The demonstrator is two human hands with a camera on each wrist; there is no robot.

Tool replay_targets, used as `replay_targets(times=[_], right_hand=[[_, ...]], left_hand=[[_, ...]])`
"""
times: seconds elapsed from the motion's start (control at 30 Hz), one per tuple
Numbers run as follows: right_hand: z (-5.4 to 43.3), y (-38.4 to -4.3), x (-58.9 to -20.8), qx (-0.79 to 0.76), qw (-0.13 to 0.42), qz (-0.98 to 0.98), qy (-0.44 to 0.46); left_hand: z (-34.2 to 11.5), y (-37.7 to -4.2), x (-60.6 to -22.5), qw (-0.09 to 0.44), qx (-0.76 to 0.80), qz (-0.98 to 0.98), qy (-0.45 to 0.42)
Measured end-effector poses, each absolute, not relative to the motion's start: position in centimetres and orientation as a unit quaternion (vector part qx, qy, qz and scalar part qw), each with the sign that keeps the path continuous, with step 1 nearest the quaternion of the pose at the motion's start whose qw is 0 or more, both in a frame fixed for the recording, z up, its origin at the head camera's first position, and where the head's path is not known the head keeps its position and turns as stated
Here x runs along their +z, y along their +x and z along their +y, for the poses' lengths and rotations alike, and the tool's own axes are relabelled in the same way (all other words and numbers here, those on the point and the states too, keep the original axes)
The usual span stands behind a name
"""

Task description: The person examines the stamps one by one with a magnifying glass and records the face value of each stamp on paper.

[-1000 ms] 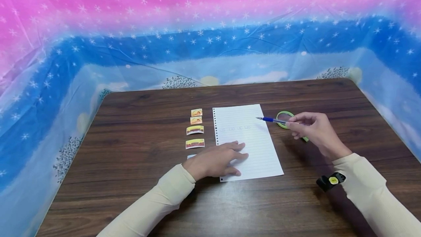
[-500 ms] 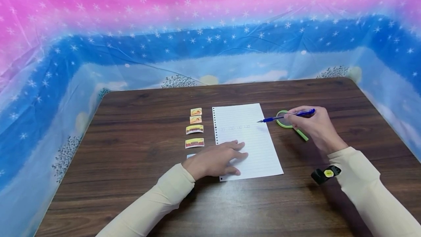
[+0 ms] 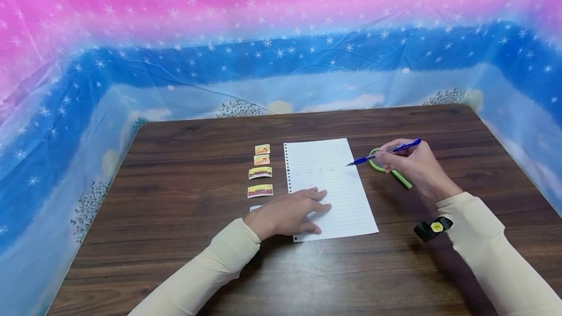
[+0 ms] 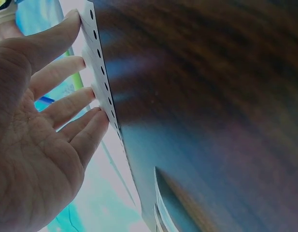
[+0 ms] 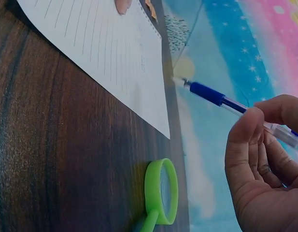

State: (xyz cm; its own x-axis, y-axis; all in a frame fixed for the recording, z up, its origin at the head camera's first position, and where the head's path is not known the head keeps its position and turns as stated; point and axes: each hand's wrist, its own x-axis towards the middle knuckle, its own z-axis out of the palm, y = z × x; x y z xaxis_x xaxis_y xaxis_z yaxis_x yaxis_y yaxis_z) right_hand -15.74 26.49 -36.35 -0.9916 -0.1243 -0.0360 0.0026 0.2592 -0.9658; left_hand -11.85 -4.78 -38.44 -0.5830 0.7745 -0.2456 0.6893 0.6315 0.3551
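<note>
A lined sheet of paper (image 3: 333, 208) with punched holes down its left edge lies on the table, a faint row of handwriting across its upper half. My left hand (image 3: 291, 212) rests on its lower left part, fingers spread and straight. In my right hand (image 3: 410, 165) I pinch a blue ballpoint pen (image 3: 362, 160) between thumb and fingers. Its tip points left over the paper's right side; in the right wrist view the pen (image 5: 206, 93) is held up off the sheet. Under the right hand lies a green magnifying glass (image 3: 402, 179), its lens partly hidden by the fingers.
Left of the paper, several small printed cards stand in a column, among them an orange card (image 3: 262, 149) and a yellow-red card (image 3: 260, 191). The lowest card is partly covered by the left hand. A snowflake-patterned curtain (image 3: 281, 52) surrounds the brown wooden table (image 3: 184, 169).
The pen has swung in my right hand, its back end now tilted up past the knuckles. The hand has shifted slightly left, and the tip lower. My left hand has stayed put.
</note>
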Motion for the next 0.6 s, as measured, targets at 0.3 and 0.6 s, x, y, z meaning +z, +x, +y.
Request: replay_targets(times=[0.3,0.6], right_hand=[[26.22,-16.19,-36.93,-0.618,0.062,0.782,-0.049],[25.58,-16.57,-37.32,-0.634,0.063,0.768,-0.062]], left_hand=[[-4.89,-11.85,-38.33,0.200,0.116,0.881,0.414],[-5.03,-11.95,-38.22,0.202,0.120,0.879,0.415]])
